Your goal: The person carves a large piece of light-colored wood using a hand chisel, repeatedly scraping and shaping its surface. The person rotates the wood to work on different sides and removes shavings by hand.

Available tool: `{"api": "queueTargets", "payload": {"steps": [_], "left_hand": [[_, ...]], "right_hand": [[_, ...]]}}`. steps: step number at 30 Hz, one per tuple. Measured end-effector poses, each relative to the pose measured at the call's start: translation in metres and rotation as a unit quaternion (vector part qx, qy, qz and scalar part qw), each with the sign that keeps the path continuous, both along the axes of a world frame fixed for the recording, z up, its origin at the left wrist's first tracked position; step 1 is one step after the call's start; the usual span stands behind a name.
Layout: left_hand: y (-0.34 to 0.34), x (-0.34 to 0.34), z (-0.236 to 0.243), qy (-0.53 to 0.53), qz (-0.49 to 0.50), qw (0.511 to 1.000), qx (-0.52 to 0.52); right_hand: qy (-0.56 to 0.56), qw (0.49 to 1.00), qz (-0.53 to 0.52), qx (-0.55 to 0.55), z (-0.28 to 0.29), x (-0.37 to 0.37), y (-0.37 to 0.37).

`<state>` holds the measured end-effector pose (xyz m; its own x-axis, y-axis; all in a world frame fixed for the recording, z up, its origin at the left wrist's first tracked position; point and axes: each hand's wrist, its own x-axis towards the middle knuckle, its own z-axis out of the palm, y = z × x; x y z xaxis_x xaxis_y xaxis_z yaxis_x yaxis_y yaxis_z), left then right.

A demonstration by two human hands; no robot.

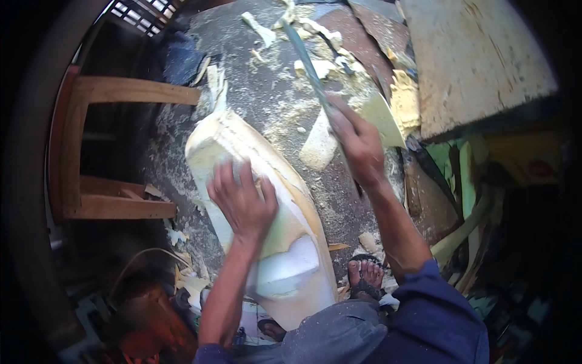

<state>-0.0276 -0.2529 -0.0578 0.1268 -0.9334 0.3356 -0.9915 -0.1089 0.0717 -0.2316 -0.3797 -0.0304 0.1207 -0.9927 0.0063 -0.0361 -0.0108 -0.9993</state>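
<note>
A long cream-coloured foam piece (303,252) with whitish and pale green patches slants across the dusty surface from the upper middle down to my legs. My left hand (241,203) lies on its top, fingers spread and bent a little. Torn strips stick up from the far end of the foam. My right hand (361,145) grips a long, thin grey blade (303,51), raised at a slant to the right of the foam and slightly blurred. Beneath and beside it lie a flat foam offcut (315,142) and a yellowish sheet (382,118).
A wooden frame (133,88), perhaps a chair or stool, stands at left. A pale board (479,60) fills the upper right, above stacked scraps. Foam shavings and dust cover the ground (224,54). My sandalled foot (365,276) is at lower right.
</note>
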Motion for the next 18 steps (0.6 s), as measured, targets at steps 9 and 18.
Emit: {"api": "queueTargets", "payload": {"steps": [9,18], "left_hand": [[0.032,-0.124,0.028,0.099,-0.306,0.575,0.752],[0.058,-0.121,-0.045,-0.145,-0.433,0.789,0.41]], "right_hand": [[-0.193,0.884,-0.078,0.419,-0.04,-0.158,0.192],[-0.071,0.948,0.07,0.301,-0.066,-0.158,0.2]]}}
